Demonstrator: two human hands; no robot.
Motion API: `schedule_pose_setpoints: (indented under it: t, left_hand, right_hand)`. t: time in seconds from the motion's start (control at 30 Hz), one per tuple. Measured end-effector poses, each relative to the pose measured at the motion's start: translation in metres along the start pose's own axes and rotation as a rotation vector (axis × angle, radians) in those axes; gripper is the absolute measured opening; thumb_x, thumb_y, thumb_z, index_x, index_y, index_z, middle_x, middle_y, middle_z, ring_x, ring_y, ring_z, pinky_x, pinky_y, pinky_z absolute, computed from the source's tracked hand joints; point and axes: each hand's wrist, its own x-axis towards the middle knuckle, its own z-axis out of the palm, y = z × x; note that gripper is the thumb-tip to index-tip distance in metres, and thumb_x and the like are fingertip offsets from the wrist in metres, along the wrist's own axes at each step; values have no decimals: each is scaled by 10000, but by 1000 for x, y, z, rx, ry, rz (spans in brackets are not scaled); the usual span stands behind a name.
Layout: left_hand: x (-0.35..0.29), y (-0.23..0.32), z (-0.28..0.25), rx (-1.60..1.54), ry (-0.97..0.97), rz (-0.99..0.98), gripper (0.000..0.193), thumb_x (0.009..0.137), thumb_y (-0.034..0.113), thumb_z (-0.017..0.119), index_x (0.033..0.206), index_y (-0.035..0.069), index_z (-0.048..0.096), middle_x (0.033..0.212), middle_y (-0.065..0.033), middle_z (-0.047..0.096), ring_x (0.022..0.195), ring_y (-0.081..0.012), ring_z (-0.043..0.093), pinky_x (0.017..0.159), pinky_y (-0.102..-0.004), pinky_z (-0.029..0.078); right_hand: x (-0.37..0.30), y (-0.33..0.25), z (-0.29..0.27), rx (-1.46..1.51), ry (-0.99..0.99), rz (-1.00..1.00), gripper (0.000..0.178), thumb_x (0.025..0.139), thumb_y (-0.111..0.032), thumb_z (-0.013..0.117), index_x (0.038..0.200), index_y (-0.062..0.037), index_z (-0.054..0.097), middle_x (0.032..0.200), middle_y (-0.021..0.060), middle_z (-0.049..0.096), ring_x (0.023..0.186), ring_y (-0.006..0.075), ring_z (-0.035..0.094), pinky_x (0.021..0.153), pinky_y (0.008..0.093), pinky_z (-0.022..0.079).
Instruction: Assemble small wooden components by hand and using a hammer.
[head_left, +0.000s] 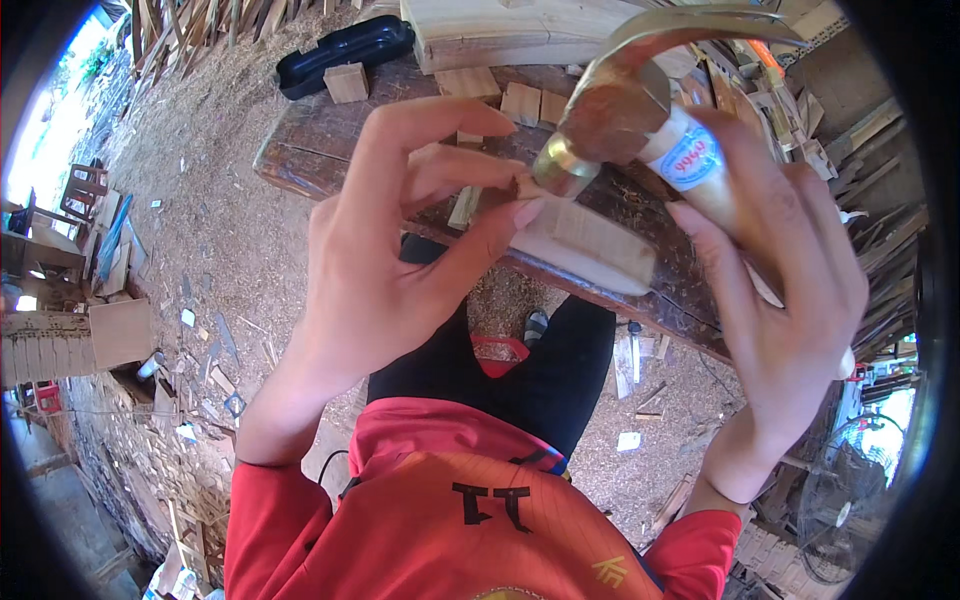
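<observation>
A claw hammer (pixel 612 112) with a pale wooden handle is in my right hand (pixel 780 240), gripped close below its metal head. The thumb and fingertips of my left hand (pixel 385 240) pinch a small brown wooden piece (pixel 527 186). The hammer's round striking face is right beside that piece; I cannot tell whether they touch. Beneath lies a pale rounded wooden board (pixel 590 245) on the dark wooden bench (pixel 310 150), partly covered by my left fingers.
Small wood blocks (pixel 347 83) and a black plastic tray (pixel 345 55) sit along the far side of the bench. A thick timber (pixel 510 30) lies behind them. Wood scraps are stacked at right, near a fan (pixel 845 515). Sawdust covers the floor (pixel 230 230).
</observation>
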Motion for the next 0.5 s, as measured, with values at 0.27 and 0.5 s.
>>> schedule_pose_setpoints:
  t: [0.27, 0.5]
  left_hand:
    - [1, -3, 5, -92, -38, -22, 524, 900, -80, 737, 1316, -21, 423, 1261, -160, 632, 1127, -251, 713, 947, -348, 612]
    - [-6, -4, 7, -143, 57, -84, 429, 912, -98, 714, 1216, 10, 432, 1161, -175, 696, 1135, -246, 706, 942, -350, 610]
  right_hand:
    - [2, -7, -3, 59, 268, 181, 478, 876, -64, 811, 1335, -35, 679, 1216, 132, 723, 1024, 218, 713, 879, 313, 572]
    - [-2, -10, -5, -9, -74, 30, 507, 809, -75, 855, 1294, -41, 708, 1106, 124, 728, 909, 207, 706, 768, 308, 563]
